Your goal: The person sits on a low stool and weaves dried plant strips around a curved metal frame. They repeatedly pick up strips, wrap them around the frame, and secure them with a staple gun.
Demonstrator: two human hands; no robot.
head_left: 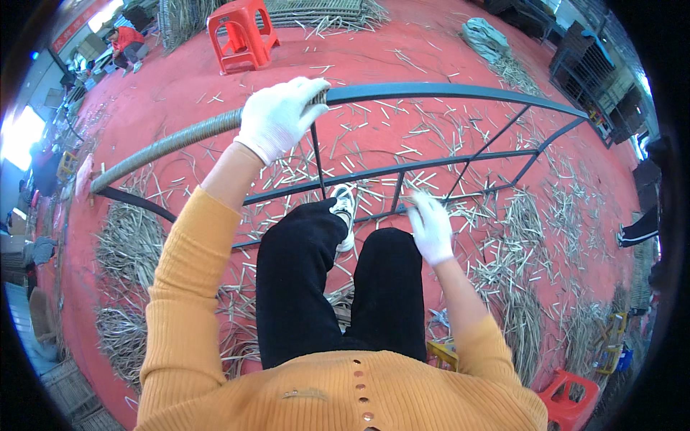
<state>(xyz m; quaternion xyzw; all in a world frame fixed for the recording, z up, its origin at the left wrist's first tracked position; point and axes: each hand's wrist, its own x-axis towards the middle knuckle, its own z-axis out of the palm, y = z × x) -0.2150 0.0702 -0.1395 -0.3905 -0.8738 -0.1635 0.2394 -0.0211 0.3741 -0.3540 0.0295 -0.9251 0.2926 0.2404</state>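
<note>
My left hand [279,118], in a white glove, is closed round the top bar of a dark metal frame [431,91]. It grips where a tan strand wrapping [172,140] ends; left of the hand the bar is covered by it, and to the right the metal is bare. My right hand [431,226], also white-gloved, hovers beside my right knee, in front of the frame's lower bars. Motion smears its fingers, so whether they hold anything is unclear. The frame stands across my legs, with one sneaker [345,208] showing by its lower bars.
Cut strips litter the red floor [388,54], with bundles of long strands [521,287] on both sides. A red plastic stool [241,36] stands beyond the frame, another [570,399] at lower right. A person in red [127,47] crouches at far left. Dark racks [582,61] stand far right.
</note>
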